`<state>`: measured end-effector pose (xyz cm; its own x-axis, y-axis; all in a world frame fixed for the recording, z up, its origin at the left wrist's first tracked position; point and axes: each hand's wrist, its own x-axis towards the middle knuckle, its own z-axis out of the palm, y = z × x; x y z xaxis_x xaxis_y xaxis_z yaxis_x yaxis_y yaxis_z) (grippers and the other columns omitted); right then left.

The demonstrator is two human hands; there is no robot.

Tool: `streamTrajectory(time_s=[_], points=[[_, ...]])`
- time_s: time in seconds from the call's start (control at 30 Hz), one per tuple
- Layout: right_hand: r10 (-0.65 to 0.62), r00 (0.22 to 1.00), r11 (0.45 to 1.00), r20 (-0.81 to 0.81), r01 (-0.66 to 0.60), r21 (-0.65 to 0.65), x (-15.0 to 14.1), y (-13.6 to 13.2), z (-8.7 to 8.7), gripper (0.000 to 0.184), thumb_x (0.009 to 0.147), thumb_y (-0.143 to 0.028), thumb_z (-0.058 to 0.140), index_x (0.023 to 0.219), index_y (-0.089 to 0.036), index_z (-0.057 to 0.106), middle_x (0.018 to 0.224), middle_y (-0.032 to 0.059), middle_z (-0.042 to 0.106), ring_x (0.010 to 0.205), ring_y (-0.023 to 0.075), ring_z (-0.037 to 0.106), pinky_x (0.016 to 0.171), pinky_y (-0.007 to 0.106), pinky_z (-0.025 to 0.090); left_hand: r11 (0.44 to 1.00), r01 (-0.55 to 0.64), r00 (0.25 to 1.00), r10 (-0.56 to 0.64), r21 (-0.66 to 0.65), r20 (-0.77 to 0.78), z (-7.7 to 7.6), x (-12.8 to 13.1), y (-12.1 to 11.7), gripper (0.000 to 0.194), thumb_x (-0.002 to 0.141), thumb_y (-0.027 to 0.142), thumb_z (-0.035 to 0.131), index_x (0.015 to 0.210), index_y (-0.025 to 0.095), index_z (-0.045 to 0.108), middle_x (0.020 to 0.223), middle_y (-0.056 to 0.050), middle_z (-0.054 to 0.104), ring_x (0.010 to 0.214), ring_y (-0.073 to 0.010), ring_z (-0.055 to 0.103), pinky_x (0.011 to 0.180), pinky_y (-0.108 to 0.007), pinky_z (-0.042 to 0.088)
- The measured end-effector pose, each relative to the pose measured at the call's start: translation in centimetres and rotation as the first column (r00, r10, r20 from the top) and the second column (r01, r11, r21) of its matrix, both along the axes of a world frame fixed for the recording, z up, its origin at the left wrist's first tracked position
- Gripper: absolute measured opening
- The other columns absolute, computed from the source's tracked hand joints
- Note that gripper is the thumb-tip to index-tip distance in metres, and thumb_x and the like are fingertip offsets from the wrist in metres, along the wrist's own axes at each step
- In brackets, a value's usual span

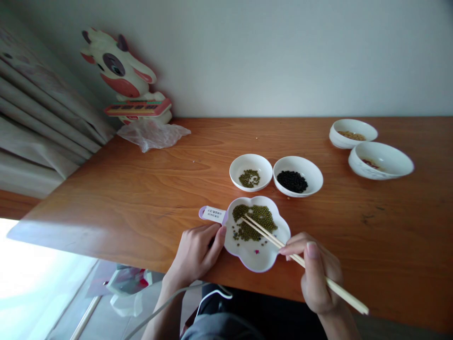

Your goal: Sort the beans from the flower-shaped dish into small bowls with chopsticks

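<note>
A pair of wooden chopsticks (338,289) is held in my right hand (320,274), their tips down among the mung beans (260,222). The beans lie in a white flower-shaped dish (256,262) with a purple rim and a labelled handle (213,214). My left hand (200,250) rests on the table at the dish's left side, fingers curled, thumb against the rim. Whether that hand grips anything is hidden. Just behind the dish stand a white bowl (233,175) with some mung beans and a touching bowl (316,182) of black beans.
Two more white bowls stand back right: one (334,137) with yellowish grains, one (396,163) with reddish-brown bits. A cow-shaped toy keyboard (138,108) and a crumpled plastic bag (155,136) are back left. The wooden table (148,189) meets the wall; a cable (155,311) crosses my left forearm.
</note>
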<state>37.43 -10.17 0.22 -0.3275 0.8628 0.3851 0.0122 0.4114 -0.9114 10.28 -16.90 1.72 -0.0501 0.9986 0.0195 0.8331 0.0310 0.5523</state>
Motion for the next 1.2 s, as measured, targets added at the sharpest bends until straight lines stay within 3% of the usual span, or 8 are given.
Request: streamTrajectory(time_s=[0.63,0.87,0.97,1.1,1.2], points=[[-0.102,0.989,0.993,-0.103,0.094,-0.078,0.1,-0.4,-0.8,0.053,0.111,-0.037,0.03,0.085,-0.02,0.073,0.068,0.0053,0.062,0.065,0.0197,0.061,0.061,0.035,0.048,1.0,0.013,0.999,-0.012,-0.01,0.032,-0.1,-0.1,0.0,0.038,0.109,0.034,0.039,0.074,0.02,0.042,0.068,0.001,0.057,0.059,-0.0112,0.046,0.062,-0.027,0.032],[-0.125,0.989,0.985,-0.081,0.114,-0.133,1.0,-0.3,2.0,0.073,0.107,-0.061,0.021,0.069,-0.022,0.069,0.063,0.0049,0.062,0.066,0.0201,0.059,0.059,0.033,0.049,1.0,0.012,1.0,-0.011,-0.022,0.029,0.0,-0.1,0.0,0.037,0.109,0.034,0.04,0.074,0.02,0.041,0.068,0.001,0.056,0.059,-0.0112,0.044,0.062,-0.027,0.031],[-0.066,0.996,0.983,-0.058,0.055,-0.174,1.7,-0.7,3.4,0.076,0.106,-0.065,0.019,0.065,-0.023,0.068,0.057,0.0035,0.06,0.059,0.0189,0.056,0.055,0.032,0.047,1.0,0.014,1.0,-0.013,-0.021,0.026,-0.1,-0.2,0.0,0.037,0.108,0.034,0.04,0.074,0.02,0.04,0.068,0.001,0.056,0.058,-0.0112,0.043,0.061,-0.027,0.03],[0.031,0.999,0.992,0.045,-0.025,-0.121,2.1,-1.0,3.5,0.071,0.108,-0.059,0.021,0.068,-0.023,0.067,0.06,0.0032,0.059,0.059,0.0187,0.056,0.056,0.033,0.044,1.0,0.021,0.999,-0.02,-0.022,0.04,-0.1,-0.2,-0.1,0.037,0.109,0.034,0.04,0.074,0.02,0.04,0.069,0.001,0.057,0.059,-0.0112,0.044,0.062,-0.027,0.03],[0.011,0.994,0.999,0.108,-0.006,-0.045,1.6,-1.1,2.9,0.057,0.111,-0.046,0.026,0.078,-0.024,0.068,0.07,0.0035,0.065,0.068,0.0192,0.062,0.062,0.033,0.046,0.999,0.033,0.999,-0.032,-0.028,0.041,-0.1,-0.2,-0.1,0.037,0.109,0.035,0.04,0.074,0.02,0.04,0.068,0.002,0.056,0.059,-0.0114,0.044,0.062,-0.027,0.03]])
